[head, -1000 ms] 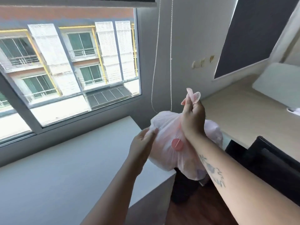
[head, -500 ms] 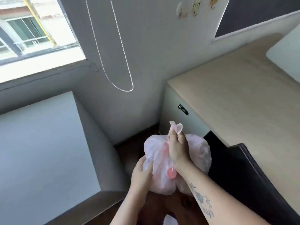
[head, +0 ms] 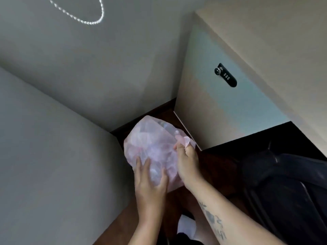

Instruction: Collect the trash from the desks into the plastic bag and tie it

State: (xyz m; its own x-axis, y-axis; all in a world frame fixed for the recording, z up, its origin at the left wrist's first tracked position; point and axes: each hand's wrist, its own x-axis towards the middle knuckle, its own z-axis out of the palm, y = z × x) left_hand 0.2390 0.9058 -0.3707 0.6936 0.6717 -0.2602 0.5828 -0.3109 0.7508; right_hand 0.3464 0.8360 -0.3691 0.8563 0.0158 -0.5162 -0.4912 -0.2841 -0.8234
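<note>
bag: the stuffed see-through pink plastic bag (head: 152, 144) is hanging low over the dark wooden floor (head: 212, 167), between the grey desk (head: 53, 156) on the left and the pale wooden desk (head: 265, 41) on the right
right hand (head: 187, 161): it's pinching the bag's bunched neck
left hand (head: 150, 184): it's pressing spread fingers against the near side
step: looking like the tying stage, but the knot's hidden tbh
next: probably needing a firm tug on that neck

One plastic bag (head: 148, 142) — two hands on it, the left hand (head: 150, 186) and right hand (head: 187, 161). Two desks: grey desk (head: 44, 156) left, pale desk (head: 265, 41) right. One bead chain (head: 88, 22), one lock (head: 225, 75), one black chair (head: 292, 183).
</note>
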